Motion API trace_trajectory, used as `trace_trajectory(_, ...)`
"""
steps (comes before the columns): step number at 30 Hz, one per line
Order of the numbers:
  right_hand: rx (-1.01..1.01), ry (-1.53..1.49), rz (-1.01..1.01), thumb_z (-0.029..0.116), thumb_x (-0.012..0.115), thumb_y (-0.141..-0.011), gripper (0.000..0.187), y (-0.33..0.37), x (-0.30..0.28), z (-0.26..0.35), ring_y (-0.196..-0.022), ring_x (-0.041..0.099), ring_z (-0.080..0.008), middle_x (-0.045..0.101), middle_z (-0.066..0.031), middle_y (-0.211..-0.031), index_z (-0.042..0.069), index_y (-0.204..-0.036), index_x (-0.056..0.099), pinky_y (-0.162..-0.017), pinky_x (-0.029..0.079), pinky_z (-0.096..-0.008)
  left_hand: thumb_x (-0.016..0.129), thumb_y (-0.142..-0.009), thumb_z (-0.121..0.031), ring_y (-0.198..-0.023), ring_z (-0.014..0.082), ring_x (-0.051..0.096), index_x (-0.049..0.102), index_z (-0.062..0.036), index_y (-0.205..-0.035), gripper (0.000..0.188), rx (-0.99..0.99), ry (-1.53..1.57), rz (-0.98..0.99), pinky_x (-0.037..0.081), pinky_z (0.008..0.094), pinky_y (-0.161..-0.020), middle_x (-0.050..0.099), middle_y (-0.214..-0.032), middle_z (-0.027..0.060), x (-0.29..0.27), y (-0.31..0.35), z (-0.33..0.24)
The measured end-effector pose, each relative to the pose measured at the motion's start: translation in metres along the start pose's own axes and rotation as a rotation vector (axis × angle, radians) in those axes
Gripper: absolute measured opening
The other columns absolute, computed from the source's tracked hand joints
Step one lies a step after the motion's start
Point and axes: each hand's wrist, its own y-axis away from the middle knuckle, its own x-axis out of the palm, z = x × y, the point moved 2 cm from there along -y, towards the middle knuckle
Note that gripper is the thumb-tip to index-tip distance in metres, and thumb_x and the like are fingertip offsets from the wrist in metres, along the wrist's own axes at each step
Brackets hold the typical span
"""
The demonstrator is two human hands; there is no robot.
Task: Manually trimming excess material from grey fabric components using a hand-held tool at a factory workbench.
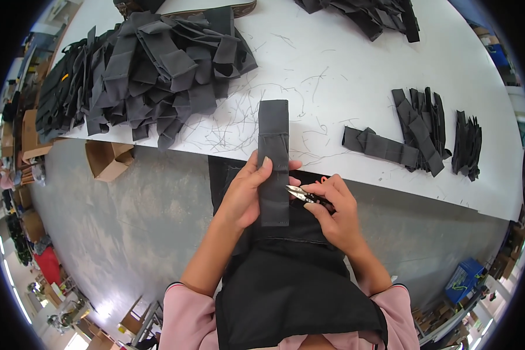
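My left hand [242, 192] grips a long dark grey fabric strip [273, 146] by its lower half; the strip's far end rests on the white table [344, 76]. My right hand [332, 210] holds small thread snips [302, 194], their blades pointing left and touching the strip's right edge. Both hands are just in front of the table's near edge, above a black apron [291, 280] on my lap.
A big heap of dark fabric strips [151, 64] lies at the left of the table, smaller stacks [420, 134] at the right and another pile [367, 14] at the far edge. Loose thread clippings [239, 119] litter the tabletop. Cardboard boxes [108, 158] stand on the floor at left.
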Motion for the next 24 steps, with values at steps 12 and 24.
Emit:
trace_trajectory(12, -0.153, 0.152, -0.098, -0.004, 0.068, -0.069, 0.033, -0.010, 0.006, 0.004, -0.060, 0.052, -0.0188, 0.051, -0.0080, -0.080, 0.007, -0.100, 0.064, -0.056, 0.046, -0.0283, 0.045, -0.098, -0.022, -0.102, 0.0257, 0.060, 0.040, -0.0077, -0.128, 0.034, -0.006, 0.053, 0.004, 0.052, 0.0400, -0.084, 0.054, -0.122, 0.0184, -0.005, -0.001, 0.001)
trace_trajectory(24, 0.055, -0.265, 0.128, -0.002, 0.072, -0.070, 0.019, -0.019, 0.003, -0.001, -0.063, 0.045, -0.0111, 0.048, -0.0045, -0.075, 0.002, -0.083, 0.059, -0.072, 0.046, -0.0249, 0.047, -0.097, -0.025, -0.095, 0.0226, 0.060, 0.037, -0.0086, -0.126, 0.035, 0.074, 0.027, -0.063, 0.055, 0.0373, -0.075, 0.056, -0.117, 0.0131, 0.001, -0.006, -0.011)
